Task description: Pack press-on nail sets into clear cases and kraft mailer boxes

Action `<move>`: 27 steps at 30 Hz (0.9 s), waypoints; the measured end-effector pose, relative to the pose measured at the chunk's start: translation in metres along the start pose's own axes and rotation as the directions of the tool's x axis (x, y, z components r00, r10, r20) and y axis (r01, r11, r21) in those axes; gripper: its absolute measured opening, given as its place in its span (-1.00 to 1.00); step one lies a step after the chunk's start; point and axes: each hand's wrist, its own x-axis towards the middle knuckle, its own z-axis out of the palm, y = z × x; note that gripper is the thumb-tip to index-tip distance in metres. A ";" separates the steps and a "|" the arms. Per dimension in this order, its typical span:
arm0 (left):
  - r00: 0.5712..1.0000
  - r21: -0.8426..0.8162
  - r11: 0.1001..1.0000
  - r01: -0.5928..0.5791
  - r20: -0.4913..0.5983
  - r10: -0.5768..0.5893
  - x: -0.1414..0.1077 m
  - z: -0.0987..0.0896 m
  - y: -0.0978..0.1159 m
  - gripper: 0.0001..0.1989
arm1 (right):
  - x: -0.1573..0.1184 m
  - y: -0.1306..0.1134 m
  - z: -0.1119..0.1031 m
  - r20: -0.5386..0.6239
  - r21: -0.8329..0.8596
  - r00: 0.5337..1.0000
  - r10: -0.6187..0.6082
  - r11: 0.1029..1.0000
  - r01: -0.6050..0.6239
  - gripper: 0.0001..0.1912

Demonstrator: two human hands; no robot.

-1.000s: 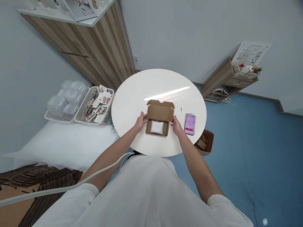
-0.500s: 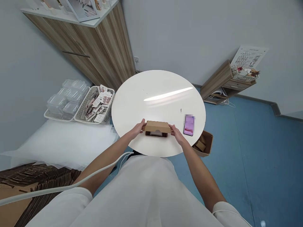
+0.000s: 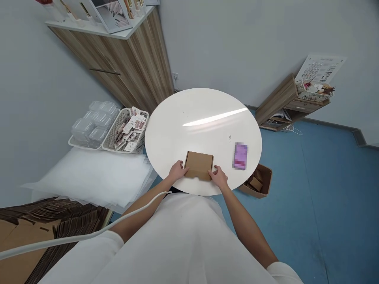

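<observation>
While it looks closed, the cardboard mailer box (image 3: 199, 164) is grasped.
Left hand (image 3: 177, 171): eight o'clock; right hand (image 3: 219, 177): four o'clock.

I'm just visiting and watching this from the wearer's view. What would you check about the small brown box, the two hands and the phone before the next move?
1. Lid over the brown box: ok, it covers the top.
2. Front flap fully tucked in: cannot tell, too small to see.
3. Left hand at the box: ok, thumb at its near left corner.
4. Right hand at the box: ok, thumb at its near right corner.
5. Phone apart from the box: ok, it lies to the right on the white table.
6. Contents in place: cannot tell, the lid hides the inside.
</observation>
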 end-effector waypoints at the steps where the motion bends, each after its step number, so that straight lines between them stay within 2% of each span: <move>1: 1.000 0.023 1.000 0.003 0.005 -0.003 0.000 0.002 -0.001 -0.47 | 0.000 0.001 0.003 -0.005 -0.022 1.000 -0.009 1.000 0.008 -0.47; 3: 1.000 0.074 0.997 -0.012 -0.006 0.013 -0.001 0.004 -0.003 -0.47 | -0.002 0.002 0.006 -0.023 -0.037 0.999 -0.035 0.999 0.035 -0.48; 8: 0.979 0.187 0.967 -0.174 -0.074 0.190 -0.012 0.001 -0.005 -0.51 | -0.011 0.014 0.008 -0.130 -0.026 0.981 -0.144 0.990 0.142 -0.42; 11: 0.966 0.235 0.943 -0.235 -0.055 0.255 -0.020 -0.002 -0.009 -0.48 | -0.021 0.025 0.011 -0.148 -0.078 0.967 -0.207 0.977 0.198 -0.39; 13: 0.955 0.258 0.923 -0.286 0.001 0.295 -0.024 -0.004 -0.013 -0.43 | -0.028 0.031 0.015 -0.144 -0.133 0.958 -0.247 0.964 0.229 -0.37; 17: 0.919 0.207 0.897 -0.390 0.150 0.365 -0.027 -0.007 -0.019 -0.30 | -0.042 0.035 0.028 -0.100 -0.245 0.943 -0.317 0.927 0.285 -0.31; 21: 0.879 0.114 0.882 -0.457 0.208 0.429 -0.026 -0.009 -0.025 -0.21 | -0.052 0.028 0.043 -0.076 -0.259 0.944 -0.320 0.921 0.291 -0.19; 25: 0.823 0.004 0.839 -0.544 0.194 0.533 -0.027 -0.015 -0.031 -0.17 | -0.057 0.014 0.046 -0.121 -0.228 0.944 -0.306 0.934 0.274 -0.23; 27: 0.813 -0.023 0.825 -0.565 0.155 0.561 -0.027 -0.023 -0.033 -0.19 | -0.060 0.004 0.042 -0.129 -0.185 0.939 -0.320 0.938 0.294 -0.30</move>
